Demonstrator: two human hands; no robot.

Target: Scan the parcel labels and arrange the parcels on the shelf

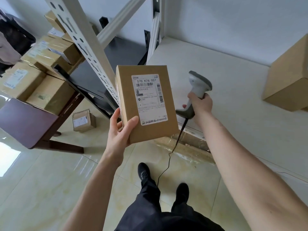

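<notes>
My left hand [122, 129] grips a brown cardboard parcel [128, 97] by its lower left corner, thumb on the top face. Its white shipping label [149, 99] faces up toward me. My right hand [200, 102] holds the handle of a white and grey barcode scanner [196, 87] to the right of the parcel, above the white shelf board [225, 97]. The scanner's black cable [166, 165] hangs down to the floor. Another brown parcel [290, 80] sits on the shelf at the right.
A white perforated shelf upright [86, 52] slants across the upper left. Several labelled cardboard parcels [41, 64] are stacked on a dark table [28, 124] at left. One small parcel [84, 121] lies on the tiled floor. My black shoes [144, 170] stand below.
</notes>
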